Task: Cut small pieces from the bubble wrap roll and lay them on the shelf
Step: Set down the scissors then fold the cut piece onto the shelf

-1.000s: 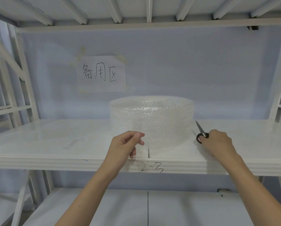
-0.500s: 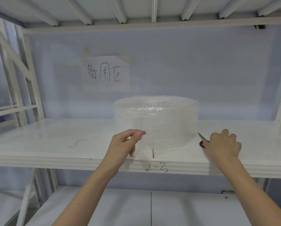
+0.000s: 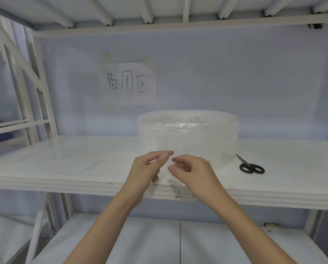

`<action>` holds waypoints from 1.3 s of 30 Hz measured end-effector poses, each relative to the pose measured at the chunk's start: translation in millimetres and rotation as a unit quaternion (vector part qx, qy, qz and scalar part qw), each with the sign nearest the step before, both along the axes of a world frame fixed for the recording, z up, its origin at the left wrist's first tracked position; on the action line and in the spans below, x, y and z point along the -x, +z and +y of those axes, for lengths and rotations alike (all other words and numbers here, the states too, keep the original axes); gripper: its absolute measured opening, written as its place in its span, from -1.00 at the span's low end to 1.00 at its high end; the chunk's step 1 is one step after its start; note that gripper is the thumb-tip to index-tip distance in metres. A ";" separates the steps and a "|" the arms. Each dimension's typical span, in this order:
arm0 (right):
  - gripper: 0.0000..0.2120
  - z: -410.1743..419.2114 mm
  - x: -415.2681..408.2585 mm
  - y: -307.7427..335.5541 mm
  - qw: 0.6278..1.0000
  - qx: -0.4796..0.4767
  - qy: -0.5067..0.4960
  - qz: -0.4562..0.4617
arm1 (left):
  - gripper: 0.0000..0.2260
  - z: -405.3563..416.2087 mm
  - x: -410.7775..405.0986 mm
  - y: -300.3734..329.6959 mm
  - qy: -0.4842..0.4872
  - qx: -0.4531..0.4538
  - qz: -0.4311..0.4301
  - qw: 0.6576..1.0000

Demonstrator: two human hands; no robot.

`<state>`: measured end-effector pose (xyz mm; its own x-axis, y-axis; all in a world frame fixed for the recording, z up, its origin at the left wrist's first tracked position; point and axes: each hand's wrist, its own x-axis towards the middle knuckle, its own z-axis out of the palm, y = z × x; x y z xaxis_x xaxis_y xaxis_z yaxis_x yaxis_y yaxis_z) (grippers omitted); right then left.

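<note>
A clear bubble wrap roll [image 3: 188, 136] stands upright on the white shelf [image 3: 64, 168], slightly right of the middle. A loose sheet hangs off its front toward the shelf's front edge. My left hand [image 3: 148, 168] pinches the top edge of that sheet between thumb and fingers. My right hand [image 3: 191, 172] is beside it, fingers curled at the same edge and touching the sheet. Black-handled scissors [image 3: 249, 166] lie flat on the shelf to the right of the roll, away from both hands. A small clear piece [image 3: 94, 163] lies on the shelf at the left.
A paper sign [image 3: 128, 83] with handwritten characters is taped to the back wall. White frame posts [image 3: 35, 82] stand at the left. Another shelf board [image 3: 178, 241] lies below, and one above.
My right hand put the scissors down on the shelf to the right of the roll and moved left to the sheet beside my left hand. My left hand kept its pinch.
</note>
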<state>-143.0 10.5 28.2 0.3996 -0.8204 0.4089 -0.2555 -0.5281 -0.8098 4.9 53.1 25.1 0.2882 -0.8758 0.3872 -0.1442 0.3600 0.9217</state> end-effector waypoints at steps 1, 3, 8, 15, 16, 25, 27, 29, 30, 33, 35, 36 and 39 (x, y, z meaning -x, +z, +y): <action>-0.87 -1.3 -4.7 -1.1 1.000 -0.010 0.005 -0.005 | -0.84 1.0 -1.8 -0.5 -0.001 0.001 -0.003 1.000; -0.92 -2.9 -11.8 -2.0 0.998 -0.041 0.025 -0.030 | -0.85 3.0 -6.0 -1.2 0.001 0.003 -0.013 1.000; -0.90 -4.1 -21.2 1.4 0.980 -0.150 0.070 -0.107 | -0.84 4.7 -18.1 -4.1 0.027 0.045 -0.046 0.998; -0.90 -7.8 -30.6 4.1 0.948 -0.227 0.099 -0.201 | -0.80 5.1 -27.7 -5.8 0.028 0.068 -0.084 0.994; -0.90 -7.8 -31.1 4.4 0.947 -0.225 0.103 -0.207 | -0.80 5.1 -29.1 -6.5 0.028 0.066 -0.090 0.993; -0.86 -7.3 -32.3 4.3 0.924 -0.260 0.131 -0.249 | -0.79 7.7 -33.9 -10.5 0.022 0.059 -0.132 0.989; -0.86 -7.3 -31.3 4.2 0.918 -0.267 0.139 -0.258 | -0.78 8.6 -33.7 -11.2 0.021 0.057 -0.138 0.989; -0.86 -7.8 -30.7 4.3 0.913 -0.273 0.141 -0.269 | -0.69 8.9 -34.4 -12.4 0.021 0.055 -0.149 0.987; -0.86 -8.2 -30.4 4.7 0.910 -0.278 0.141 -0.275 | -0.63 8.6 -35.1 -13.2 0.022 0.053 -0.151 0.987; -0.84 -8.3 -29.6 7.2 0.897 -0.295 0.147 -0.294 | -0.48 6.8 -36.0 -15.1 0.026 0.043 -0.153 0.987; -0.81 -8.2 -29.3 8.8 0.893 -0.301 0.154 -0.296 | -0.45 6.0 -35.3 -15.7 0.026 0.039 -0.156 0.987; -0.81 -8.4 -29.3 9.1 0.894 -0.300 0.154 -0.294 | -0.45 6.1 -34.6 -15.7 0.025 0.036 -0.155 0.987; -0.78 -10.0 -30.7 8.4 0.903 -0.288 0.150 -0.281 | -0.47 8.0 -32.6 -14.9 0.021 0.027 -0.151 0.988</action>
<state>-112.3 0.5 36.6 0.5018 -0.8506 0.1569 0.3655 0.0441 -0.9298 37.5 61.1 10.3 0.1878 -0.8411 0.5072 -0.4257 0.3957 0.8138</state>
